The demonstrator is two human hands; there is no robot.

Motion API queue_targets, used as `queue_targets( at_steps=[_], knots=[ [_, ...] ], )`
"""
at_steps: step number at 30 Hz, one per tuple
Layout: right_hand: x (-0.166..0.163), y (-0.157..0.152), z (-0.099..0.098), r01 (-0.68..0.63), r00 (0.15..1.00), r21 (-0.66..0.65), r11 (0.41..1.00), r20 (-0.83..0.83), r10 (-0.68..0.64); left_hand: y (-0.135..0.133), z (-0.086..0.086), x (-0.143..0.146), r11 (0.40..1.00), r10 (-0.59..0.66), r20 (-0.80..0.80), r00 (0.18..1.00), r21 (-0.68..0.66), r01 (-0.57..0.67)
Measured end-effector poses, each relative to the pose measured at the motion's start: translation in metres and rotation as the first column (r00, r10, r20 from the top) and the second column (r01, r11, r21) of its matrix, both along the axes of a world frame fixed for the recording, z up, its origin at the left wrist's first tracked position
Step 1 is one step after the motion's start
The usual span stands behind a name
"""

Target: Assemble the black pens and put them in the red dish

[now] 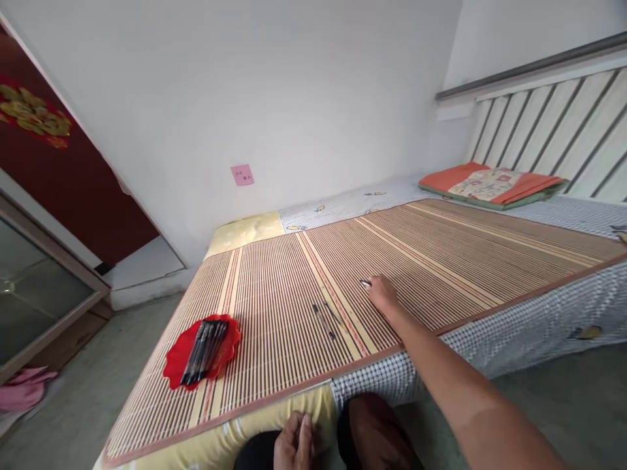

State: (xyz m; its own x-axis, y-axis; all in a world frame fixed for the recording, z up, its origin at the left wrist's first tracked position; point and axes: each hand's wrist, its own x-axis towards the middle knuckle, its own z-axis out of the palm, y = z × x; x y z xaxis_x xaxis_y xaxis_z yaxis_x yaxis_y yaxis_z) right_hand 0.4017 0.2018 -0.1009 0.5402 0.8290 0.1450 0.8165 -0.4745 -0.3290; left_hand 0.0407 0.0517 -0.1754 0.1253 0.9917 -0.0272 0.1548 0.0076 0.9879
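My right hand (383, 295) is closed low over the striped bamboo mat (274, 294), right of its middle. From its fingers sticks out the dark tip of a pen (366, 283); the rest is hidden in the hand. Down at the bed's front edge, by my knees, my left hand (294, 440) rests with its fingers curled together and nothing visible in them. Between the hands, a black-capped pen (324, 321) lies on the mat beside a thinner slim piece (336, 316) that I cannot make out. Several black pens (204, 349) lie side by side on a red scalloped plate (175, 352) at the left.
The mat covers a bed with a checked sheet (377, 375) and yellow cloth (255, 228). A folded orange and green quilt (494, 185) lies by the white slatted headboard (553, 130). A pink note (242, 175) is stuck on the wall. A glass-panelled door (39, 281) stands left.
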Motion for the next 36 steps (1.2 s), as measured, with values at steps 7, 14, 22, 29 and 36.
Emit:
queue_targets(
  at_steps=[7, 14, 22, 29, 36],
  knots=[
    [-0.052, -0.019, 0.005, -0.165, 0.985, 0.009, 0.986, -0.041, 0.166, -0.002, 0.001, 0.006, 1.0, 0.019, 0.013, 1.0, 0.016, -0.019],
    [-0.141, -0.058, 0.0, -0.313, 0.943, 0.021, 0.95, -0.111, 0.313, -0.001, 0.0, 0.002, 0.999, -0.039, 0.054, 0.998, -0.021, 0.04],
    [-0.193, -0.107, 0.011, -0.422, 0.835, 0.12, 0.899, -0.335, 0.437, 0.005, 0.009, -0.005, 0.999, -0.01, 0.147, 0.989, -0.036, 0.016],
    [-0.225, -0.163, 0.003, -0.537, 0.493, 0.348, 0.768, -0.609, 0.621, 0.006, 0.022, -0.008, 0.998, -0.026, 0.175, 0.984, 0.053, 0.017],
    [-0.215, -0.148, 0.011, -0.679, 0.567, 0.178, 0.712, -0.49, 0.662, 0.003, 0.022, -0.009, 0.998, -0.068, 0.223, 0.972, 0.027, 0.063]
  ],
)
